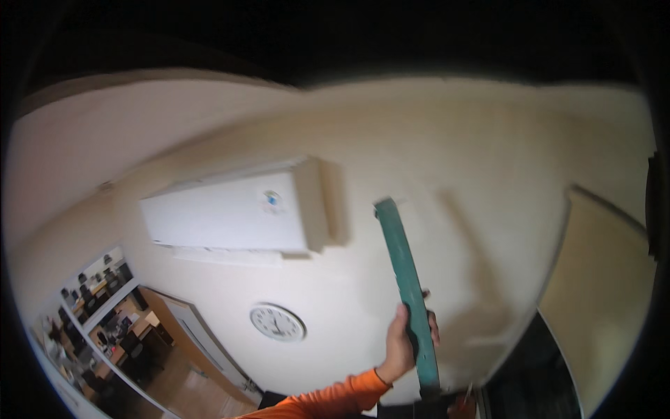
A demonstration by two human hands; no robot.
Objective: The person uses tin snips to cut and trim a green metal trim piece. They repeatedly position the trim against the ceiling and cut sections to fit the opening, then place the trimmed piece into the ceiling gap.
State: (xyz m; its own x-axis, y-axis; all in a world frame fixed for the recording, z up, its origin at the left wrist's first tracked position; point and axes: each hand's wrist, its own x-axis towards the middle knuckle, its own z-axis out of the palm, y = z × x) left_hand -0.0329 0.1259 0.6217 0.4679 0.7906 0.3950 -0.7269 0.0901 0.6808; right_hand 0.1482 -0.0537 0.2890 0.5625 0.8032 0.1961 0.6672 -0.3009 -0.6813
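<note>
My left hand (403, 343), in an orange sleeve (335, 397), is raised in front of the wall and closed around a long green bar (400, 255). The bar is narrow and straight-sided, with a worn upper end, and it tilts slightly to the left. My thumb lies along its left side, while the fingertips curl past its right edge. The bar's lower end runs down to dark things at the bottom edge. A small reddish shape (462, 405) beside that end is too unclear to name. I see no part of my right hand.
A white air conditioner (230, 213) hangs on the pale wall, above a round clock (278, 322). At lower left, a brown door (188, 335) stands beside glass showing desks and chairs. A beige panel (600, 279) and a dark surface (534, 377) are on the right.
</note>
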